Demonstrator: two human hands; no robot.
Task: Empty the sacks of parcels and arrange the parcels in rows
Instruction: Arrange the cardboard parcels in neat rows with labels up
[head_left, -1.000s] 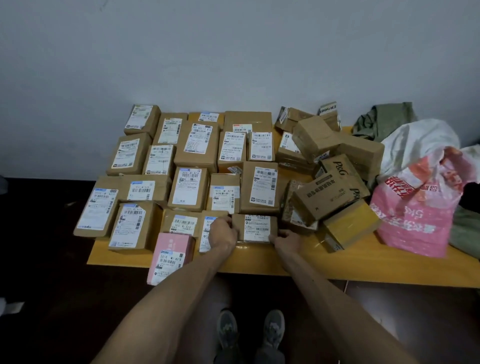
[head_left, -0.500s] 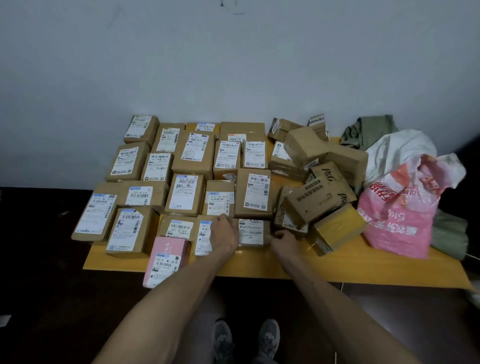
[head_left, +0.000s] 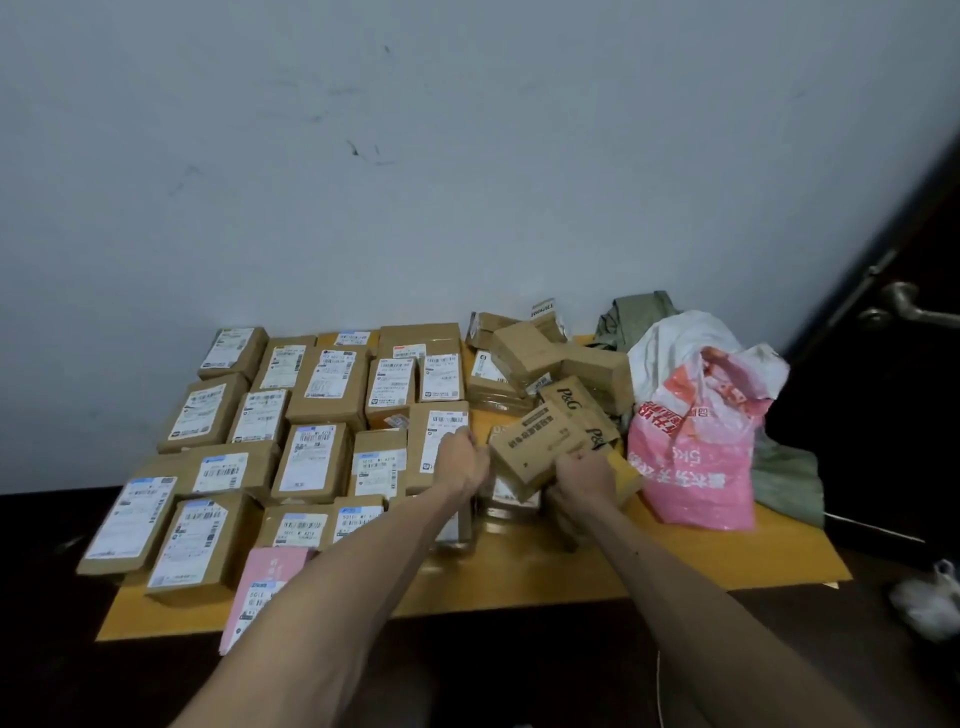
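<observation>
Several brown labelled parcels (head_left: 311, 457) lie in rows on the left half of the yellow table (head_left: 545, 566). A loose heap of brown boxes (head_left: 540, 353) is piled to their right. Both my hands are at a brown box printed with dark characters (head_left: 535, 441) at the front of that heap. My left hand (head_left: 464, 461) grips its left end and my right hand (head_left: 584, 475) grips its right end. The box sits tilted on the parcels below it. A pink and white sack (head_left: 693, 441) slumps at the right, and a green sack (head_left: 789, 483) lies behind it.
A pink parcel (head_left: 260, 587) overhangs the table's front edge at the left. A white wall rises behind the table. A dark door with a metal handle (head_left: 904, 306) stands at the right. A crumpled white bag (head_left: 930, 603) lies on the dark floor.
Both hands left the small labelled parcel in the front row and moved up and right onto the printed brown box. The camera tilted up, showing more wall.
</observation>
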